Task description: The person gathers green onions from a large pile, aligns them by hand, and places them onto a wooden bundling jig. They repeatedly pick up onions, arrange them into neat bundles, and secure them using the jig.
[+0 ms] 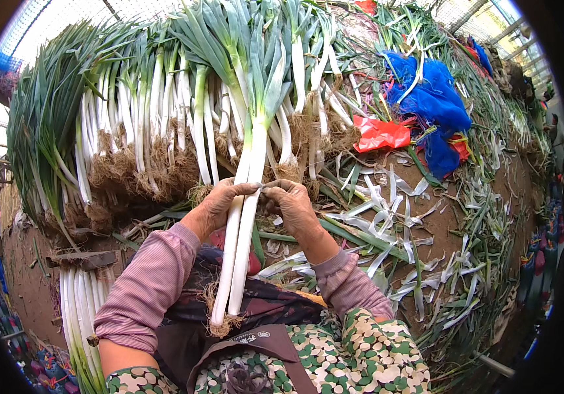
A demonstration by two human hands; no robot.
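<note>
Two leeks [250, 194] with long white stalks lie side by side, roots toward my lap and green leaves pointing away. My left hand [218, 202] is closed around the stalks from the left, its thumb lying across them. From the right, my right hand [289, 199] pinches at the edge of the right stalk, thumb tips nearly meeting. Whether a thin outer layer is between its fingers is too small to tell. The leeks' roots [225, 325] rest against my dark apron [257, 340]. Just beyond my hands stands a row of rooted leeks [159, 108].
Peeled leek skins [385, 216] litter the soil floor on the right. Further back are blue netting [429, 98] and a red plastic piece [381, 133]. At lower left, cleaned white stalks [80, 300] lie by a small wooden board [85, 259].
</note>
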